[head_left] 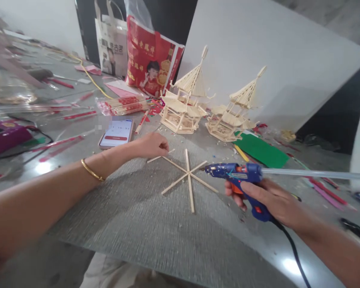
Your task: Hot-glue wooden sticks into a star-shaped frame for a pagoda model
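Note:
Several thin wooden sticks cross at one centre, forming a star [189, 174] flat on the grey table. A short stick [155, 159] lies across the tip of the star's upper left arm. Above that tip is my left hand [152, 145], its fingers curled closed; what they pinch, if anything, is too small to tell. My right hand [265, 196] is wrapped round a blue hot glue gun [237, 171] with a clear glue stick in its back. The gun's nozzle points left, close to the star's upper right arm.
Two wooden stick pagodas [184, 108] [231, 116] stand behind the star. A lit phone [117, 134] and bagged sticks [123, 106] lie at the left. Green sheet [259, 149] lies at the right. Shopping bags [151, 56] stand behind; the gun's black cord [292, 244] trails toward the front edge.

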Demonstrator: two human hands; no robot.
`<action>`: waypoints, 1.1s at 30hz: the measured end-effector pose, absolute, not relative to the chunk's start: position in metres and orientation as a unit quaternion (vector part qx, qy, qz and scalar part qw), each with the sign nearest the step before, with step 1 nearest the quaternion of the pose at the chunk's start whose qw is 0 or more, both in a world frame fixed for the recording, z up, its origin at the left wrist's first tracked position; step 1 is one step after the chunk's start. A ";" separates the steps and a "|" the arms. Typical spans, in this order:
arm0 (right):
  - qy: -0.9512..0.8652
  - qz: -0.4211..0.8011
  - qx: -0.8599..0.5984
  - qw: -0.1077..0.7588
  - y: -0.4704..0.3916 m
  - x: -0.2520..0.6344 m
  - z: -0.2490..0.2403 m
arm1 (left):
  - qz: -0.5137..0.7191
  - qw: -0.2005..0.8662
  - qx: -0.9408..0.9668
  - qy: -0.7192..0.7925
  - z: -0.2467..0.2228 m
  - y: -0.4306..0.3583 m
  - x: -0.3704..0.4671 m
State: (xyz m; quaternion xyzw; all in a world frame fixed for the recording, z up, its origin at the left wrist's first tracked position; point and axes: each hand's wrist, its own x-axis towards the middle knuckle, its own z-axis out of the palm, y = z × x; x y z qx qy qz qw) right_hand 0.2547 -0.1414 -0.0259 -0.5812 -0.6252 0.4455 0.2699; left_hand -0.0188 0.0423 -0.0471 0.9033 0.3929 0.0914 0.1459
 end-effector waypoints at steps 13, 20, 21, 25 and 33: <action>-0.657 0.409 -0.618 0.140 -0.111 0.233 -0.018 | 0.076 0.194 0.899 0.385 -0.050 0.040 -0.020; -0.672 0.385 -0.623 0.110 -0.114 0.238 -0.014 | 0.074 0.195 0.900 0.382 -0.051 0.039 -0.018; -0.672 0.384 -0.624 0.108 -0.115 0.238 -0.013 | 0.074 0.193 0.901 0.382 -0.051 0.039 -0.018; -0.675 0.378 -0.627 0.096 -0.112 0.238 -0.014 | 0.078 0.193 0.901 0.380 -0.051 0.039 -0.018; -0.674 0.390 -0.619 0.100 -0.110 0.231 -0.013 | 0.073 0.199 0.898 0.386 -0.048 0.038 -0.018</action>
